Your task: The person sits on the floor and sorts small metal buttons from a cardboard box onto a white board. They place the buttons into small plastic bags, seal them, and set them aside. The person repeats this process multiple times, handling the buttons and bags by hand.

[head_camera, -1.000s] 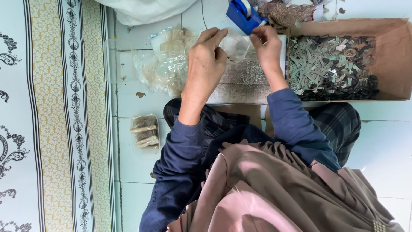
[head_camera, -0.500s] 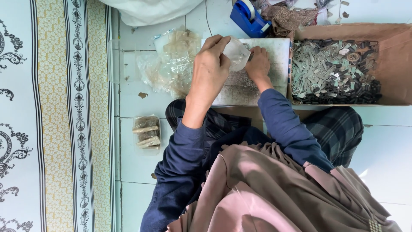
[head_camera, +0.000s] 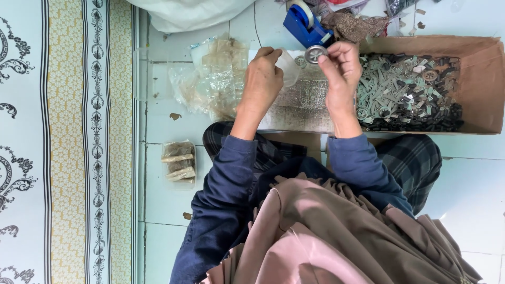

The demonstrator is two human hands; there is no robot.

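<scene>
Silvery metal, a small round wheel [head_camera: 316, 53], is pinched between the right hand's [head_camera: 341, 71] fingertips, at about 12 o'clock of the board [head_camera: 302, 105].

A clear little bag [head_camera: 288, 67] is gripped by the left hand [head_camera: 261, 81], just at 9 o'clock of the wheel. Half a second earlier both hands were pressed together over the bag; now the right has been lifted toward the blue tape dispenser [head_camera: 305, 26]. The bag's mouth appears open, though this is unclear. The cardboard box [head_camera: 481, 89] of grey parts lies at 3 o'clock.

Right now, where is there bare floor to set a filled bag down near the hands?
Bare tile lies right of the knee, below the cardboard box. A smaller patch sits between the packed bundle and the heap of clear bags. It is crowded around the left hand, right hand and tape dispenser.
</scene>
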